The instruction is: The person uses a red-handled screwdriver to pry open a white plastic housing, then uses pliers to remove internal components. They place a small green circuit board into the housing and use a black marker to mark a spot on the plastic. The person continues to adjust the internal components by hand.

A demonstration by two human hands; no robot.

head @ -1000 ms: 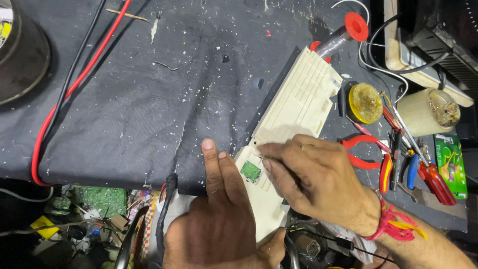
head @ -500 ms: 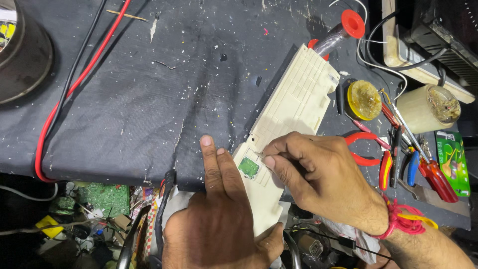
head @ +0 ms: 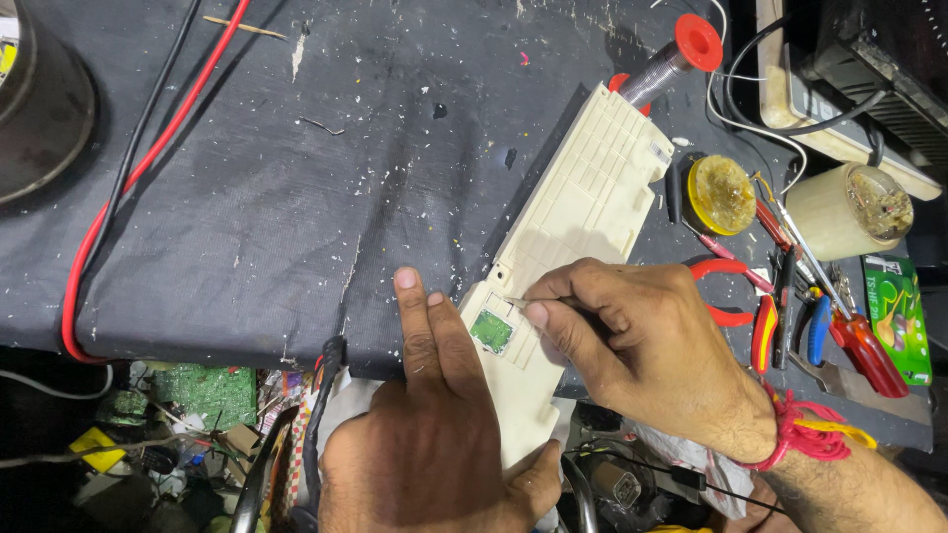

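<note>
A long cream plastic housing [head: 583, 207] lies diagonally on the dark workbench, its near end overhanging the front edge. A small green circuit board [head: 492, 331] sits in a recess near that end. My left hand [head: 434, 434] grips the housing's near end, with two fingers stretched flat along its left side. My right hand [head: 632, 341] pinches a thin pointed metal tool [head: 517, 301] whose tip rests on the housing just above the green board. A red thread is tied round my right wrist.
Right of the housing lie a solder spool [head: 681, 49], a yellow tin [head: 721, 192], a cream jar [head: 849, 207], red pliers [head: 726, 291] and screwdrivers [head: 849, 331]. Red and black cables [head: 128, 178] run down the left. A dark round container [head: 39, 99] stands far left.
My right hand has shifted slightly, bringing the thin tool's tip to the housing just above the green board. My left hand keeps its hold.
</note>
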